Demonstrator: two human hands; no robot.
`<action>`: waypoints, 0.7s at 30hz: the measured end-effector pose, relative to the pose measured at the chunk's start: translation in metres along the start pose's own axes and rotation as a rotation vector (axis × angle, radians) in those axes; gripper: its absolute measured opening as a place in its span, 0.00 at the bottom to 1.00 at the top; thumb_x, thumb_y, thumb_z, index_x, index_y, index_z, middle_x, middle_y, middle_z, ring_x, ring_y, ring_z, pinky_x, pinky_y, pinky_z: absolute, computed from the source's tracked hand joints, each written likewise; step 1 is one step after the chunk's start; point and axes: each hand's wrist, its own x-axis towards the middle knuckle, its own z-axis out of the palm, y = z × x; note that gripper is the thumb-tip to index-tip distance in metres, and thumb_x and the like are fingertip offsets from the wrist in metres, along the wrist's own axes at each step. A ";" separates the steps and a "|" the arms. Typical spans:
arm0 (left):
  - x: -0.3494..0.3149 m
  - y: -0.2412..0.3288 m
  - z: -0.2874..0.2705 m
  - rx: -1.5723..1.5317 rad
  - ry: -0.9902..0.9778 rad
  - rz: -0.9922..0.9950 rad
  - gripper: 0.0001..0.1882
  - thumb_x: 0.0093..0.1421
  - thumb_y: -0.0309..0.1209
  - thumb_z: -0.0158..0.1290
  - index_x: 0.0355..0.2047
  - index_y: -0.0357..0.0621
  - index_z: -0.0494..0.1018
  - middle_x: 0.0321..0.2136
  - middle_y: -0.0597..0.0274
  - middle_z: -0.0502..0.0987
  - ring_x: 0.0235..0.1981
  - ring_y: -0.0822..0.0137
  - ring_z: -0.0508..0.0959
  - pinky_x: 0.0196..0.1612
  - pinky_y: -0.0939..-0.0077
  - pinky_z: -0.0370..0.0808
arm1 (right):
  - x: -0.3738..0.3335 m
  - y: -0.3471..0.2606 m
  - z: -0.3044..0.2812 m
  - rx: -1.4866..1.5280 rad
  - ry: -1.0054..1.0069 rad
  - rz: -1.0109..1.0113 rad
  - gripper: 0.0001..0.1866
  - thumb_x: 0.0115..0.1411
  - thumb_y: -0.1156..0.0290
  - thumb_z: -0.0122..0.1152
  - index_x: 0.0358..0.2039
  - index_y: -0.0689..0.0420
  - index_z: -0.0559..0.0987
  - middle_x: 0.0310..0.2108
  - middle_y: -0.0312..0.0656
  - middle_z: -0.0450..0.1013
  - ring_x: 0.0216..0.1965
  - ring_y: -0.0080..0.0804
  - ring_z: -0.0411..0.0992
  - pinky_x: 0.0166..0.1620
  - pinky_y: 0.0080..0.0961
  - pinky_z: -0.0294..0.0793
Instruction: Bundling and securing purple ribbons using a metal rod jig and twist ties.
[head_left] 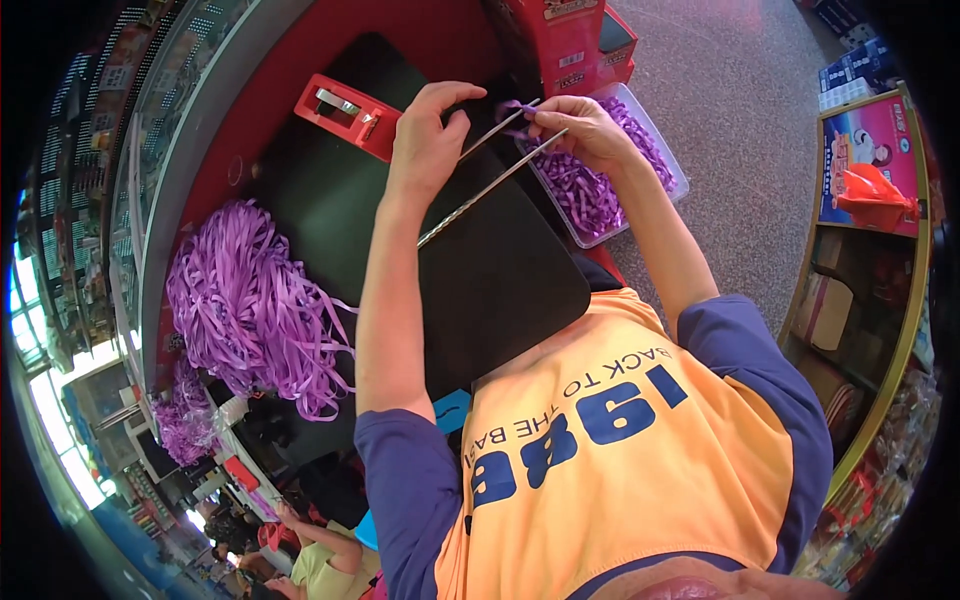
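Observation:
My right hand (590,130) pinches a strip of purple ribbon (516,108) at the far ends of two thin metal rods. The nearer metal rod (490,188) slants over the black tabletop (500,280). Its twin, the farther metal rod (494,132), runs toward my left wrist, and its lower end is hidden. My left hand (430,135) hovers left of the rods with thumb and curved forefinger apart, and no object shows in it. Under my right hand stands a clear plastic bin (592,242) full of short purple ribbon pieces (590,195).
A red tape dispenser (350,113) sits beyond my left hand. Long purple ribbons (250,300) lie heaped on the left. Red boxes (565,45) stand behind the bin. A shelf cabinet (850,300) is at the right. Another person (325,560) is at the lower left.

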 end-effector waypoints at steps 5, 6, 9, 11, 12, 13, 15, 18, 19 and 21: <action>-0.016 0.009 0.011 -0.173 0.192 -0.265 0.09 0.55 0.25 0.53 0.37 0.40 0.77 0.33 0.57 0.78 0.35 0.65 0.79 0.40 0.75 0.73 | -0.002 0.008 0.010 -0.215 0.019 -0.071 0.10 0.57 0.68 0.63 0.35 0.60 0.79 0.27 0.37 0.77 0.25 0.15 0.71 0.27 0.09 0.66; -0.017 0.010 0.013 -0.167 0.205 -0.280 0.08 0.55 0.27 0.55 0.36 0.39 0.77 0.32 0.57 0.78 0.31 0.64 0.79 0.38 0.74 0.73 | -0.003 0.010 0.014 -0.219 0.014 -0.068 0.10 0.57 0.68 0.63 0.35 0.60 0.79 0.27 0.37 0.77 0.25 0.15 0.71 0.27 0.09 0.66; -0.021 0.012 0.022 -0.148 0.205 -0.254 0.08 0.55 0.28 0.56 0.34 0.39 0.78 0.32 0.56 0.78 0.33 0.63 0.79 0.39 0.73 0.73 | -0.008 0.012 0.022 -0.168 0.049 -0.014 0.09 0.57 0.68 0.63 0.34 0.61 0.79 0.28 0.38 0.77 0.26 0.16 0.72 0.28 0.09 0.68; -0.021 0.015 0.025 -0.115 0.210 -0.222 0.08 0.54 0.29 0.57 0.33 0.40 0.78 0.32 0.57 0.78 0.36 0.61 0.77 0.41 0.70 0.72 | -0.007 0.019 0.021 -0.149 0.047 -0.024 0.10 0.57 0.69 0.63 0.35 0.62 0.78 0.29 0.40 0.77 0.27 0.19 0.74 0.30 0.11 0.71; -0.022 0.013 0.027 -0.054 0.227 -0.162 0.07 0.53 0.30 0.57 0.32 0.40 0.78 0.32 0.58 0.78 0.37 0.60 0.76 0.43 0.69 0.71 | -0.009 0.021 0.022 -0.133 0.039 -0.024 0.10 0.57 0.69 0.63 0.35 0.62 0.78 0.29 0.40 0.77 0.28 0.20 0.74 0.31 0.11 0.72; -0.023 0.011 0.029 0.008 0.243 -0.101 0.07 0.53 0.30 0.57 0.31 0.41 0.78 0.33 0.59 0.78 0.39 0.59 0.75 0.44 0.67 0.70 | -0.010 0.023 0.024 -0.117 0.030 -0.024 0.10 0.57 0.69 0.63 0.35 0.62 0.78 0.29 0.40 0.77 0.28 0.21 0.74 0.32 0.12 0.72; -0.025 0.008 0.031 0.015 0.242 -0.084 0.07 0.52 0.30 0.58 0.30 0.41 0.78 0.33 0.60 0.77 0.39 0.59 0.74 0.44 0.67 0.69 | -0.009 0.026 0.024 -0.114 0.062 -0.025 0.10 0.57 0.69 0.62 0.36 0.62 0.78 0.29 0.40 0.77 0.28 0.21 0.74 0.32 0.12 0.72; -0.025 0.004 0.035 0.060 0.242 -0.044 0.06 0.51 0.30 0.58 0.29 0.42 0.79 0.33 0.62 0.77 0.40 0.59 0.73 0.45 0.67 0.67 | -0.009 0.029 0.021 -0.095 0.063 -0.042 0.10 0.57 0.69 0.62 0.36 0.63 0.78 0.29 0.40 0.77 0.30 0.21 0.75 0.32 0.12 0.72; -0.025 0.003 0.036 0.096 0.244 -0.021 0.06 0.51 0.30 0.58 0.28 0.42 0.79 0.32 0.62 0.77 0.40 0.60 0.73 0.45 0.67 0.67 | -0.009 0.029 0.022 -0.096 0.060 -0.037 0.11 0.58 0.69 0.62 0.37 0.63 0.78 0.29 0.40 0.77 0.30 0.21 0.75 0.32 0.12 0.72; -0.025 0.002 0.038 0.120 0.246 -0.014 0.05 0.51 0.30 0.58 0.28 0.43 0.79 0.32 0.63 0.77 0.40 0.60 0.73 0.45 0.67 0.66 | -0.010 0.029 0.022 -0.096 0.059 -0.032 0.11 0.58 0.69 0.62 0.37 0.63 0.78 0.29 0.40 0.77 0.30 0.21 0.75 0.32 0.11 0.72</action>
